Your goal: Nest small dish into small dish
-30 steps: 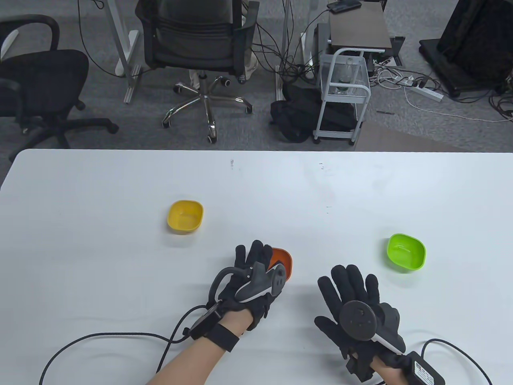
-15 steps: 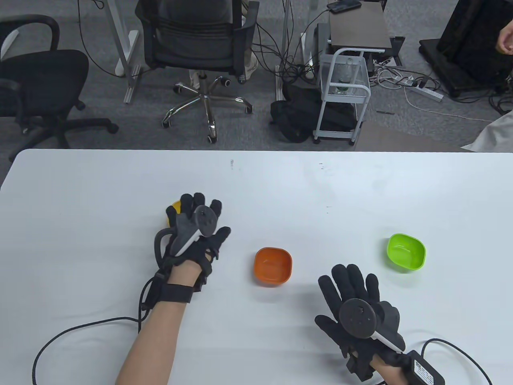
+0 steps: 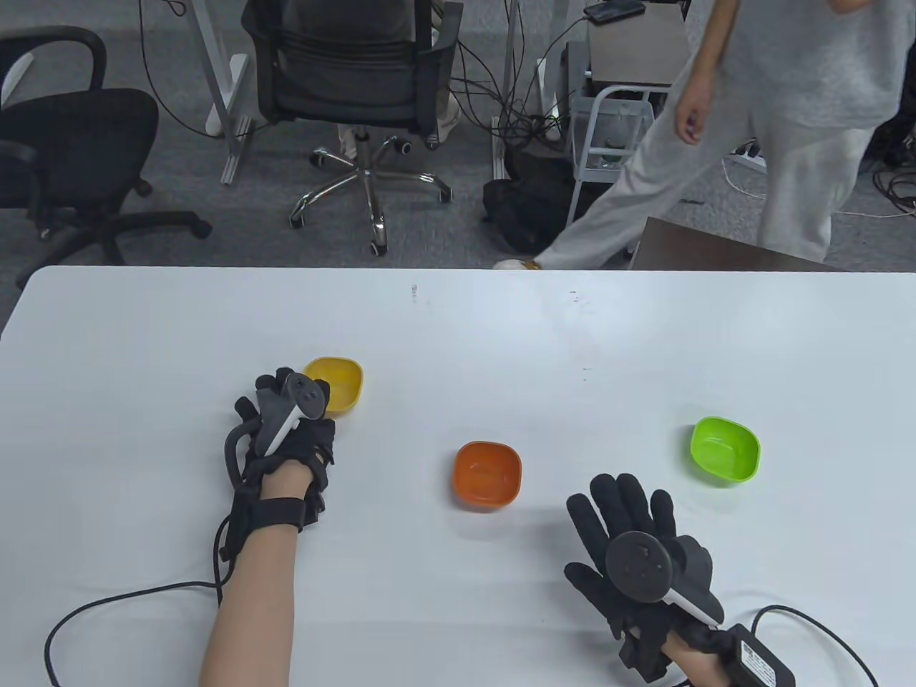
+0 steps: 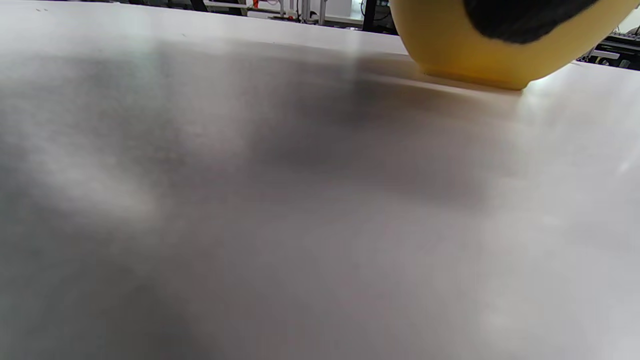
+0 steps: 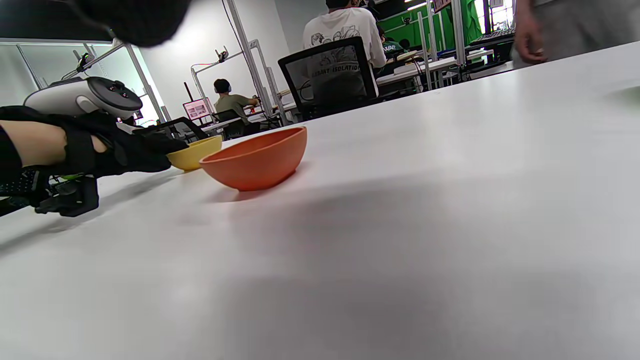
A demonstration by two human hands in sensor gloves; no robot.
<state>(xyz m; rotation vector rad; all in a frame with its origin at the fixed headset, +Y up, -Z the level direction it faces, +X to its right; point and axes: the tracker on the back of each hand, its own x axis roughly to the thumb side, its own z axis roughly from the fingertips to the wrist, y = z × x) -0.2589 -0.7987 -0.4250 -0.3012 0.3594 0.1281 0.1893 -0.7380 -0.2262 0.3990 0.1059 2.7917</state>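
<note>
Three small dishes stand apart and upright on the white table (image 3: 458, 322). The yellow dish (image 3: 345, 381) is at the left, the orange dish (image 3: 488, 474) in the middle, the green dish (image 3: 725, 449) at the right. My left hand (image 3: 304, 411) is at the yellow dish's near left side with fingers curled. The left wrist view shows a gloved fingertip (image 4: 520, 20) on the outer wall of the yellow dish (image 4: 470, 55), which rests on the table. My right hand (image 3: 630, 522) lies flat with fingers spread, empty, near the front right of the orange dish (image 5: 255, 157).
A person in grey clothes (image 3: 773, 107) walks past the table's far right edge. Office chairs (image 3: 358, 86) and a white cart stand on the floor behind. Glove cables (image 3: 107, 601) trail over the table's front edge.
My left hand left the orange dish, went to the yellow dish, then drew back to its near left side. A person walked in at the back right. The right hand stayed.
</note>
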